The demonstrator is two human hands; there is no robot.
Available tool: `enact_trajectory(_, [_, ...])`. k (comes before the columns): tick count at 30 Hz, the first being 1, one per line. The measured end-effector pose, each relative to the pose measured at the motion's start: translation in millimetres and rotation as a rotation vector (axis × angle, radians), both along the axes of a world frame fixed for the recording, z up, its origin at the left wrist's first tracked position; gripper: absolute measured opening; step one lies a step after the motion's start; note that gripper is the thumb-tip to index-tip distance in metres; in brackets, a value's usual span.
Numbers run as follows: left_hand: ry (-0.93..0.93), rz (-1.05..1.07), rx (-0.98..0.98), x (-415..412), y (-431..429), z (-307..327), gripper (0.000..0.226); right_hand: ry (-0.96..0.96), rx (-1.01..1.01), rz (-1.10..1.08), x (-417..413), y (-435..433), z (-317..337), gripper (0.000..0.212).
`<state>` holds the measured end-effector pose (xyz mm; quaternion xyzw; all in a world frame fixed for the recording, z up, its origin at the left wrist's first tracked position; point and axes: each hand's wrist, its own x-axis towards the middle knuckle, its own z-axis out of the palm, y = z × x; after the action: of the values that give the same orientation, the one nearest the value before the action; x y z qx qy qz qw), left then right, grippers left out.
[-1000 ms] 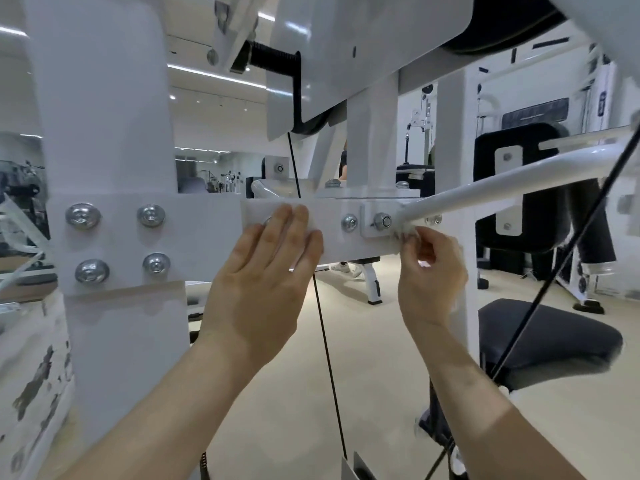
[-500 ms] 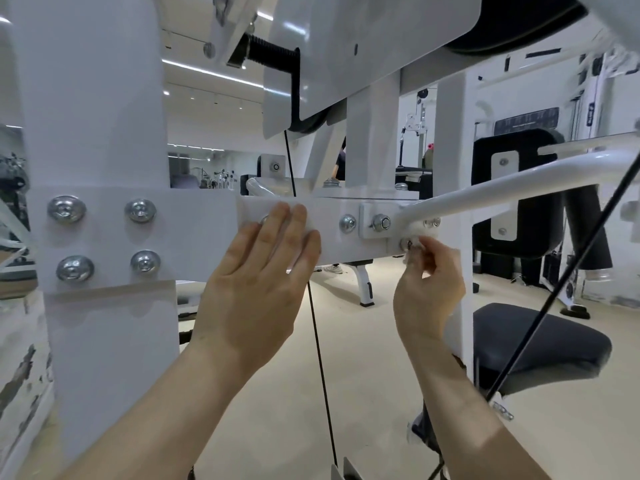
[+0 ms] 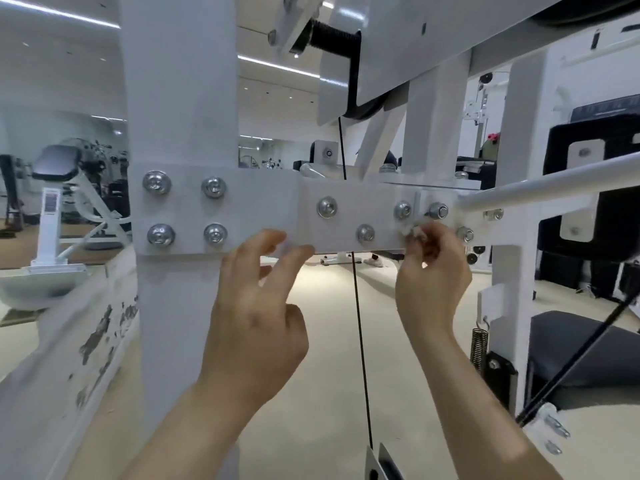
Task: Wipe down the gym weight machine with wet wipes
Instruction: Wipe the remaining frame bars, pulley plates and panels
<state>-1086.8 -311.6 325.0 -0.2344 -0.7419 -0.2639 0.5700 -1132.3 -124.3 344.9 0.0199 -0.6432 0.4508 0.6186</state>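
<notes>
A white weight machine fills the view, with a horizontal bolted crossbar [image 3: 277, 216] joined to a wide upright post [image 3: 180, 98]. My right hand [image 3: 431, 271] pinches a small crumpled white wet wipe [image 3: 414, 231] against the crossbar's lower right part, beside the bolts. My left hand [image 3: 258, 306] hovers just below the crossbar's bottom edge with fingers loosely spread, holding nothing. A white tube [image 3: 540, 188] runs off to the right from the joint.
A thin black cable [image 3: 360, 341] hangs down between my hands. A black seat pad [image 3: 588, 351] and a spring [image 3: 479, 348] sit at lower right. A chipped white beam [image 3: 62, 368] slopes at lower left. Other gym machines stand on the beige floor behind.
My left hand has come off the crossbar's face and dropped below its edge, uncovering bolts. My right hand with the wipe shifted left, from under the tube joint to the bar. The view shifted left.
</notes>
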Motion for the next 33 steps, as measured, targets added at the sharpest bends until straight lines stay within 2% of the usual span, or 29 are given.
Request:
enact_trajectory(4, [-0.142,-0.022,0.082,-3.8,-18.3,-4.2,0.068,0.015,0.012,0.192,13.2,-43.6,-14.1,0.035])
enact_trajectory(6, [-0.174,-0.006,0.051,-3.1,-27.2,-8.9,0.069,0.038,0.060,0.258,17.2,-56.1,-20.6,0.027])
enact_trajectory(9, [-0.168,0.026,0.071,-1.8,-44.3,-13.2,0.067,0.121,0.286,0.250,16.6,-81.5,-29.4,0.008])
enact_trajectory(12, [-0.142,0.081,0.170,1.2,-71.1,-18.2,0.063,0.192,0.375,0.240,8.9,-108.3,-43.7,0.007])
enact_trajectory(14, [-0.150,0.111,0.234,1.5,-90.3,-23.6,0.060,0.196,0.503,0.221,5.2,-126.9,-55.9,0.010])
enact_trajectory(16, [-0.219,0.115,0.263,1.3,-105.1,-31.3,0.059,0.196,0.571,0.201,-0.4,-147.9,-61.7,0.018])
enact_trajectory(20, [-0.390,0.101,0.227,7.0,-123.7,-51.3,0.062,0.179,0.626,0.210,-11.5,-188.8,-55.8,0.018])
enact_trajectory(24, [-0.538,0.094,0.316,13.4,-135.9,-80.4,0.035,0.064,0.919,0.315,1.6,-203.7,-122.2,0.017])
enact_trajectory(26, [-0.664,0.058,0.343,20.1,-138.5,-99.5,0.032,0.080,1.106,0.261,4.6,-194.5,-143.4,0.023])
enact_trajectory(27, [-0.691,0.016,0.355,24.1,-137.3,-105.7,0.034,0.111,1.134,0.235,0.7,-190.6,-140.7,0.023])
enact_trajectory(30, [-0.631,-0.136,0.453,28.4,-132.6,-101.7,0.047,0.205,0.967,0.204,-17.0,-190.1,-110.3,0.023])
enact_trajectory(33, [-0.563,-0.142,0.540,14.9,-131.5,-93.5,0.034,0.296,0.905,0.235,-24.3,-192.1,-120.6,0.018])
